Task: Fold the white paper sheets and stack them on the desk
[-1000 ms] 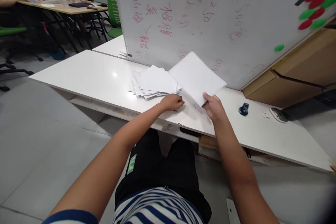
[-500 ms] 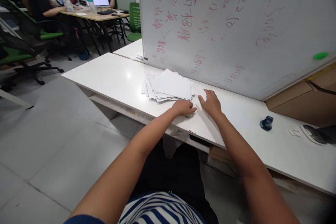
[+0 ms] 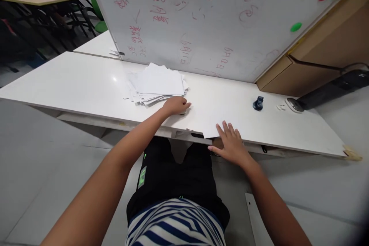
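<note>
Head view: left hand (image 3: pixel 176 105) curled beside paper stack (image 3: pixel 157 83); right hand (image 3: pixel 229 144) flat on single sheet (image 3: pixel 213 123).

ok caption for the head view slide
Left hand rests by the paper stack; right hand presses a sheet at the desk edge.

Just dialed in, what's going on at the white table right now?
A seated person works with loose white paper. The left hand rests on the white table just in front of a messy paper stack. The right hand lies flat on a single sheet at the table's near edge, which it overhangs slightly. A small blue object sits farther right, untouched.
</note>
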Demonstrator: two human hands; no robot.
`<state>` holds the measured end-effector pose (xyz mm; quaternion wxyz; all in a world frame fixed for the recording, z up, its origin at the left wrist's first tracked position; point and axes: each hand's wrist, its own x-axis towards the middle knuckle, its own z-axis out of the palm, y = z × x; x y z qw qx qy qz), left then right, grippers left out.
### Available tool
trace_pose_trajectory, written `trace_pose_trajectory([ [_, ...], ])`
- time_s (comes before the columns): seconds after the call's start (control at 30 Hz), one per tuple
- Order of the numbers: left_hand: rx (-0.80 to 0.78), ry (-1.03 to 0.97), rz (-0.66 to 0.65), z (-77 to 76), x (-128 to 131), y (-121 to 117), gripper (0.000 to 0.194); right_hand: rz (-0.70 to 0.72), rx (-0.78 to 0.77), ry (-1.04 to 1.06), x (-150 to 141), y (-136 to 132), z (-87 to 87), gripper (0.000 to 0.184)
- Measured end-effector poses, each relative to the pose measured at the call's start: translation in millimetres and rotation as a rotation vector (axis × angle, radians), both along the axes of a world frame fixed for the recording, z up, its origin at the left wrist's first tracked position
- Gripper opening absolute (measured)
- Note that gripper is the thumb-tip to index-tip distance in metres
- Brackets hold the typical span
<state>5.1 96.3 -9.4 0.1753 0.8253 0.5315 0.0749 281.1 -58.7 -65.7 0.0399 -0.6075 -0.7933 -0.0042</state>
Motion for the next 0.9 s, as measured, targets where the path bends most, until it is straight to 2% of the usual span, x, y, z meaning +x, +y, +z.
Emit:
trace_pose_trajectory([
  [0.07,-0.003,-0.007,0.012,0.4,0,-1,0.046,0.083,0.082,0.052,-2,-16,2.6,0.054],
  [0.1,-0.005,-0.013,0.014,0.6,0,-1,0.046,0.104,0.126,0.093,-2,-21,4.0,0.049],
  [0.23,-0.003,-0.036,0.009,0.4,0,0,0.044,0.073,0.252,0.179,-12,-20,8.6,0.049],
  [0.43,0.014,-0.042,0.020,-1.0,-1,1,0.041,0.086,0.288,0.195,-46,-5,4.8,0.042],
  [0.57,0.006,-0.084,0.038,-0.3,-1,0,0.042,0.040,0.324,0.177,-44,-8,-0.6,0.040],
  [0.7,-0.023,-0.212,0.061,1.8,-4,1,0.046,0.032,0.385,0.082,-39,-13,0.8,0.042],
  [0.9,-0.103,-0.479,0.054,5.2,-13,1,0.051,0.056,0.457,-0.012,-52,-16,6.0,0.038],
])
